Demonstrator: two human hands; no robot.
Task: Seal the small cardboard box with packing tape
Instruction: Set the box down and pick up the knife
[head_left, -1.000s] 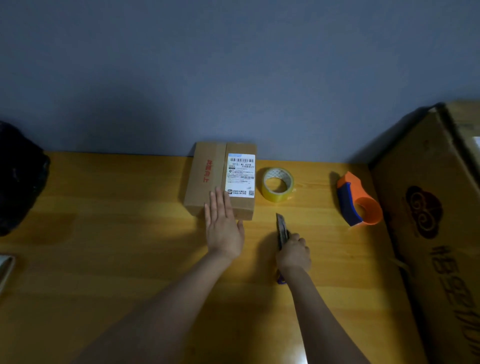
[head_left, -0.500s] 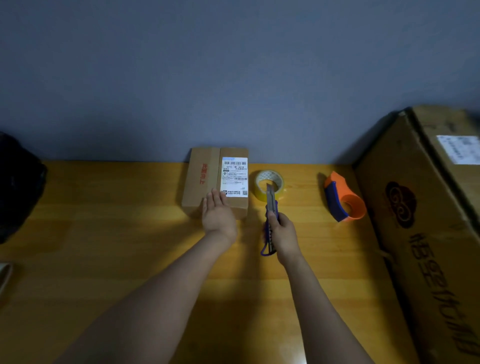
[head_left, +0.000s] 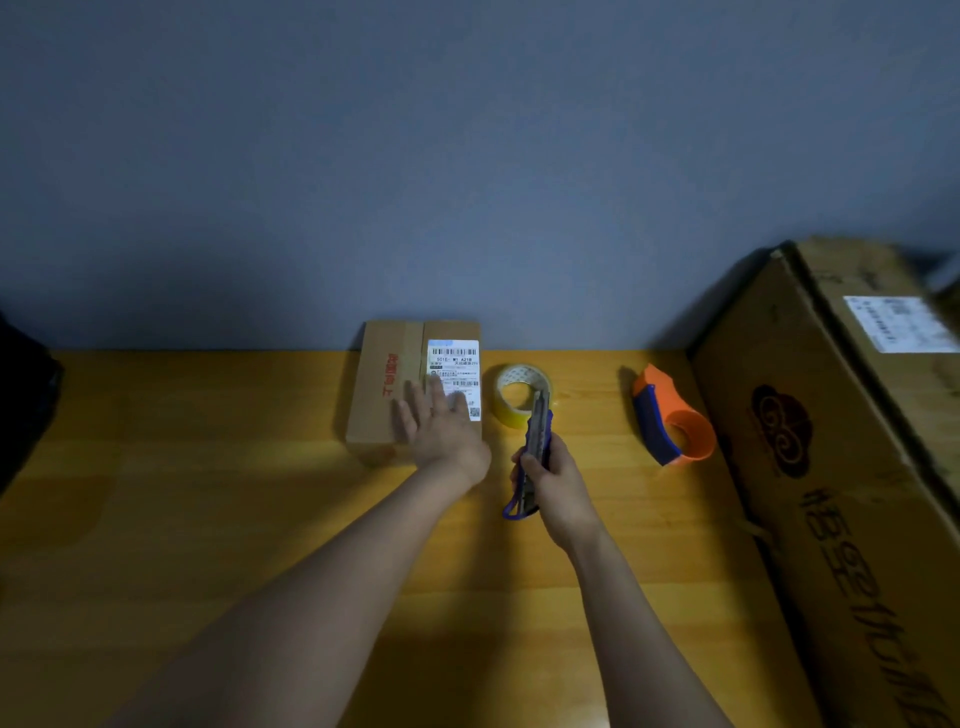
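Observation:
A small cardboard box (head_left: 387, 384) with red print and a white shipping label lies against the wall on the wooden table (head_left: 208, 493). My left hand (head_left: 439, 428) rests flat on the box's near right part, fingers spread. My right hand (head_left: 553, 480) grips a blue utility knife (head_left: 535, 441), held above the table with its tip pointing away toward a roll of yellowish packing tape (head_left: 519, 397) just right of the box.
An orange and blue tape dispenser (head_left: 670, 423) lies further right. A large cardboard box (head_left: 852, 467) fills the right side. A dark object (head_left: 23, 410) sits at the left edge. A blue-grey wall runs behind the table.
My right hand picked the knife up off the table and brought it forward toward the tape roll. My left hand slid further onto the box top.

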